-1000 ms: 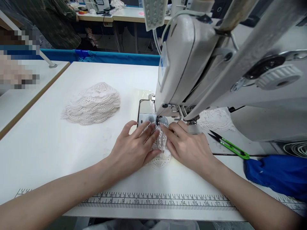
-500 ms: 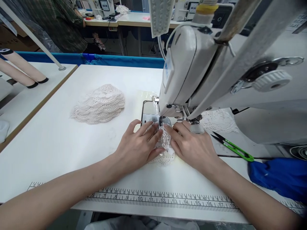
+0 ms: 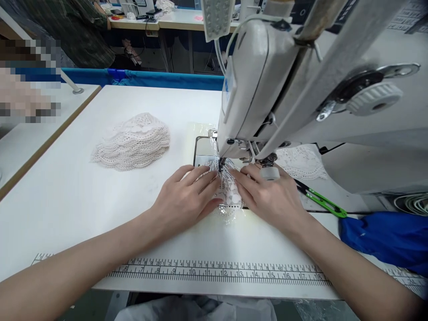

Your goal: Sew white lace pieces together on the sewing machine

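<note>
A piece of white lace [image 3: 230, 191] lies beneath the presser foot [image 3: 221, 164] of a sewing machine [image 3: 256, 84], gathered into folds around the foot. My left hand [image 3: 187, 194] rests palm down at the lace's left side, its fingers stretched out flat on the edge. From the right, my right hand [image 3: 272, 194] reaches in with its index finger extended onto the lace near the foot; some of its other fingers bend under the machine head and are partly hidden. Both hands press on the lace from above rather than gripping it.
A stack of lace pieces [image 3: 133, 142] lies on the left of the white table [image 3: 127, 209]. Another lace piece [image 3: 301, 161] sits behind my right hand, near green thread snips [image 3: 326, 203] and blue cloth [image 3: 384, 240]. A ruler strip [image 3: 214, 273] runs along the front. A person [image 3: 76, 35] stands beyond.
The lace has moved forward under the presser foot, and more of it now fans out around the foot. My left fingers lie closer together. The whole view has shifted slightly.
</note>
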Demonstrator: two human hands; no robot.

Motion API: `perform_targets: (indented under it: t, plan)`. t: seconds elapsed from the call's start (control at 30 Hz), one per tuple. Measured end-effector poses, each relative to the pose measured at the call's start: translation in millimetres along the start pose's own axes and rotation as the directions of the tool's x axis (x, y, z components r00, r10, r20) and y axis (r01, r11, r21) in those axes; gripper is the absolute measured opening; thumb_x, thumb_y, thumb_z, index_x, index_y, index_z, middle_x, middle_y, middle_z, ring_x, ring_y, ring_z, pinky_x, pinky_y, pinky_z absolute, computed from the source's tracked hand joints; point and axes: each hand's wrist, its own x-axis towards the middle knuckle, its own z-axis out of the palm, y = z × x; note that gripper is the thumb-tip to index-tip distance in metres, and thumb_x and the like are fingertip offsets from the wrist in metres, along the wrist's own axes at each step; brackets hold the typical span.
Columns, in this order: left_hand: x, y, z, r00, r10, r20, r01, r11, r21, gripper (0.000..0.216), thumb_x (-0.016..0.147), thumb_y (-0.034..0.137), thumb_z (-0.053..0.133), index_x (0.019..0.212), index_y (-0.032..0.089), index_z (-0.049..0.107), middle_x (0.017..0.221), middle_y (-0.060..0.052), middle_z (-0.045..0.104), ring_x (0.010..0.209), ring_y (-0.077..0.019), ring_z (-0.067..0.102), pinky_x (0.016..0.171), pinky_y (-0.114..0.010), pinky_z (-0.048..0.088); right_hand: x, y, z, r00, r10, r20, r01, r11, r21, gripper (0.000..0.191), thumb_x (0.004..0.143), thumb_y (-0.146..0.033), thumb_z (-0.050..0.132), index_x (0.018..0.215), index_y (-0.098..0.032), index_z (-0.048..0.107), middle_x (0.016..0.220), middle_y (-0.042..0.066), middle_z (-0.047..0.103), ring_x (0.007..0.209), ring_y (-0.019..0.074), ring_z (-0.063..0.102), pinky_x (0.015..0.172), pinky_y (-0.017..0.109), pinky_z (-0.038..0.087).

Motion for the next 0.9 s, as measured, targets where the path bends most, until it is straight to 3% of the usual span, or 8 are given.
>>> perform_targets:
  t: [0.13, 0.23, 0.3, 0.43, 0.53, 0.63, 0.77, 0.9]
  plan:
    - [-2, 7, -22, 0.977, -0.027, 0.211, 0.061, 0.986, -0.156, 0.027, 0.085, 0.041, 0.061, 0.092, 0.015, 0.059, 0.093, -0.006, 0.066, 0.081, -0.0207, 0.060, 0.063, -0.032, 0.047, 0, 4, -20, 0.978, -0.007, 0.210, -0.067, 0.937, 0.343, 0.023, 0.089, -0.037, 0.056, 0.101, -0.023, 0.071, 0.083, 0.003, 0.067, 0.061, 0.0126, 0.056, 0.052, 0.025, 0.036]
    - [-1, 13, -28, 0.920, -0.030, 0.391, 0.095, 0.984, -0.148, 0.018, 0.080, 0.029, 0.064, 0.091, 0.017, 0.056, 0.093, -0.006, 0.062, 0.081, -0.0217, 0.056, 0.061, -0.032, 0.047, 1, 7, -27, 0.933, -0.045, 0.356, -0.146, 0.860, 0.489, 0.012, 0.087, -0.029, 0.059, 0.093, -0.024, 0.069, 0.092, 0.002, 0.066, 0.061, 0.0108, 0.058, 0.051, 0.023, 0.036]
    - [1, 15, -23, 0.916, -0.034, 0.399, 0.066, 0.996, -0.067, 0.009, 0.080, 0.011, 0.055, 0.087, 0.017, 0.054, 0.087, -0.005, 0.060, 0.078, -0.0209, 0.055, 0.061, -0.032, 0.046, 1, 7, -26, 0.929, -0.019, 0.370, -0.203, 0.810, 0.550, 0.012, 0.090, -0.021, 0.054, 0.086, -0.023, 0.066, 0.093, 0.001, 0.066, 0.062, 0.0102, 0.058, 0.053, 0.022, 0.037]
    - [9, 6, -4, 0.943, -0.062, 0.326, 0.075, 0.997, -0.028, 0.024, 0.078, -0.005, 0.041, 0.080, 0.017, 0.052, 0.073, -0.002, 0.057, 0.067, -0.0171, 0.053, 0.057, -0.028, 0.042, 1, 3, -21, 0.916, 0.101, 0.388, -0.352, 0.664, 0.660, 0.017, 0.096, -0.025, 0.046, 0.091, -0.022, 0.061, 0.075, -0.001, 0.065, 0.056, 0.0100, 0.056, 0.056, 0.023, 0.041]
    - [16, -6, 1, 0.922, -0.179, 0.344, 0.276, 0.926, -0.258, 0.028, 0.078, -0.004, 0.033, 0.080, 0.017, 0.051, 0.072, -0.001, 0.057, 0.058, -0.0125, 0.051, 0.050, -0.023, 0.038, 2, 1, -17, 0.920, 0.140, 0.365, -0.367, 0.629, 0.685, 0.014, 0.093, -0.027, 0.050, 0.096, -0.020, 0.062, 0.077, 0.000, 0.065, 0.059, 0.0113, 0.058, 0.057, 0.023, 0.042]
    - [23, -15, -6, 0.877, -0.273, 0.395, 0.445, 0.773, -0.453, 0.031, 0.082, 0.003, 0.028, 0.086, 0.017, 0.055, 0.064, 0.002, 0.055, 0.048, -0.0096, 0.047, 0.046, -0.022, 0.036, 2, 1, -13, 0.952, 0.139, 0.272, -0.290, 0.687, 0.666, 0.015, 0.086, -0.021, 0.059, 0.098, -0.018, 0.068, 0.083, 0.003, 0.066, 0.063, 0.0122, 0.058, 0.058, 0.023, 0.043]
    - [33, -23, -16, 0.852, -0.217, 0.476, 0.471, 0.714, -0.518, 0.028, 0.091, 0.025, 0.039, 0.100, 0.017, 0.064, 0.054, 0.003, 0.051, 0.044, -0.0100, 0.044, 0.044, -0.023, 0.032, 1, 1, -8, 0.963, 0.266, 0.041, -0.238, 0.768, 0.594, 0.021, 0.088, -0.017, 0.052, 0.091, -0.019, 0.073, 0.083, 0.004, 0.067, 0.061, 0.0114, 0.055, 0.055, 0.023, 0.039]
    - [39, -32, -14, 0.818, -0.168, 0.551, 0.488, 0.709, -0.509, 0.031, 0.088, 0.042, 0.053, 0.074, 0.017, 0.064, 0.051, 0.002, 0.045, 0.042, -0.0087, 0.038, 0.042, -0.024, 0.025, 0, -2, -5, 0.929, 0.369, -0.024, -0.293, 0.773, 0.563, 0.025, 0.091, -0.024, 0.051, 0.086, -0.018, 0.074, 0.060, 0.000, 0.059, 0.050, 0.0098, 0.044, 0.052, 0.024, 0.034]
